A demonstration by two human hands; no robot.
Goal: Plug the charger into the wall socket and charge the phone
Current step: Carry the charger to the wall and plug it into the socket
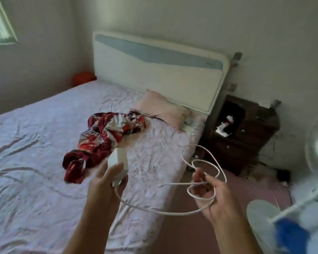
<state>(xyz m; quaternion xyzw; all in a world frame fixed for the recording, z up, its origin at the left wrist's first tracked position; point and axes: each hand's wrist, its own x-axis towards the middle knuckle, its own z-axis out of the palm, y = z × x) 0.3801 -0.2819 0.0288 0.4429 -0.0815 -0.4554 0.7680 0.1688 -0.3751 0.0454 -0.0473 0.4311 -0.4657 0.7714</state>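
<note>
charger [120, 163] in left hand [106, 182] (cable [206, 162] in right [212, 195])

Nightstand [246, 132] right of bed [44, 143] — cloth [106, 138] on bed.

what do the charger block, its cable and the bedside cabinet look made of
Charger block: smooth white plastic, probably; plain faces with a dull sheen. Cable: white, rubbery or plastic sheath, since it holds soft loops. Bedside cabinet: dark brown wood or veneer, semi-gloss; blur hides any grain.
</note>
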